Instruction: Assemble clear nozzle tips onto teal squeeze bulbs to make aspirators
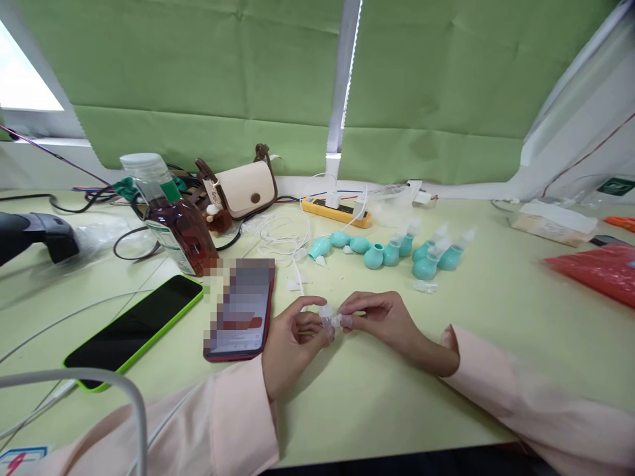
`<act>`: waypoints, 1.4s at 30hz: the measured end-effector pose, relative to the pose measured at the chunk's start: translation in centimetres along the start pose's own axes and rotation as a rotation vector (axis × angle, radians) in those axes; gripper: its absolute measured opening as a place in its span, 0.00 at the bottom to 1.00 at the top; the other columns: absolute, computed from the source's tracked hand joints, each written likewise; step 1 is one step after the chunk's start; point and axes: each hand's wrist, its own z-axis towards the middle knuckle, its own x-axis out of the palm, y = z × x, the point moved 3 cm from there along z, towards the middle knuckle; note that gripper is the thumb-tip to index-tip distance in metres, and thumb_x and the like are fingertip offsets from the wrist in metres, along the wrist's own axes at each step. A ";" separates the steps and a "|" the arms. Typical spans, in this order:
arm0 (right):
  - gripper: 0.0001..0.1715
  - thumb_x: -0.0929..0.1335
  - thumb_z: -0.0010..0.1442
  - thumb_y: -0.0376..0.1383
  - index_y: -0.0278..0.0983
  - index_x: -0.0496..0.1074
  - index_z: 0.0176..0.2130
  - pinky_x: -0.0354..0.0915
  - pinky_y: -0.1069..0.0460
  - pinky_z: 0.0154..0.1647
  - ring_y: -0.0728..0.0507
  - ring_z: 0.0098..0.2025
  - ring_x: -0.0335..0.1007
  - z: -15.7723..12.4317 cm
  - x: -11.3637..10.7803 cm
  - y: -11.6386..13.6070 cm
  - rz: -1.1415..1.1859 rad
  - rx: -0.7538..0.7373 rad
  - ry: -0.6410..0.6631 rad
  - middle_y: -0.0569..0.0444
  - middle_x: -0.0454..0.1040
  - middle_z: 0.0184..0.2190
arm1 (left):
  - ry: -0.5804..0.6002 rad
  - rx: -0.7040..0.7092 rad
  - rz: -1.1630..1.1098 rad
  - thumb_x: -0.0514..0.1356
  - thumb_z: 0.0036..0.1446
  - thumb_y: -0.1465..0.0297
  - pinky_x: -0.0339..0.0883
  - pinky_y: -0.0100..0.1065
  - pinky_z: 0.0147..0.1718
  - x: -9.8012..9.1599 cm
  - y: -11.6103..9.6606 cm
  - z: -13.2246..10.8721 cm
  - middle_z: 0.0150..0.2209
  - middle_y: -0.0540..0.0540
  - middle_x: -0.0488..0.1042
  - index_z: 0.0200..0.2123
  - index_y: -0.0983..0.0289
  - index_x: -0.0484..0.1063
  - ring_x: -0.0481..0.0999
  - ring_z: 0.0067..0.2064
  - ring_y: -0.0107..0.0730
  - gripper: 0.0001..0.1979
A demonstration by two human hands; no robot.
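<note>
Pale pink sleeves (243, 416) lie nearest us, and over the table (377, 410) our left hand (297, 337) and right hand (384, 324) come close together, both pinching a small translucent plastic piece (327, 316) between them. To the left we have a green-cased phone (133, 327) and a red-cased phone (248, 330). Beyond our hands sit teal bulbs (391, 252), several with clear tips (439, 233); behind them we see a yellow power strip (342, 217), then green blinds (223, 66).
</note>
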 end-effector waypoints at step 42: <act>0.19 0.65 0.50 0.27 0.41 0.68 0.42 0.66 0.49 0.32 0.46 0.34 0.65 -1.4 1.2 1.7 -0.480 -0.637 0.007 0.52 0.71 0.30 | 0.049 -0.236 -0.380 0.65 0.39 0.73 0.68 0.37 0.35 0.0 0.1 0.1 0.30 0.60 0.76 0.46 0.73 0.64 0.76 0.32 0.38 0.28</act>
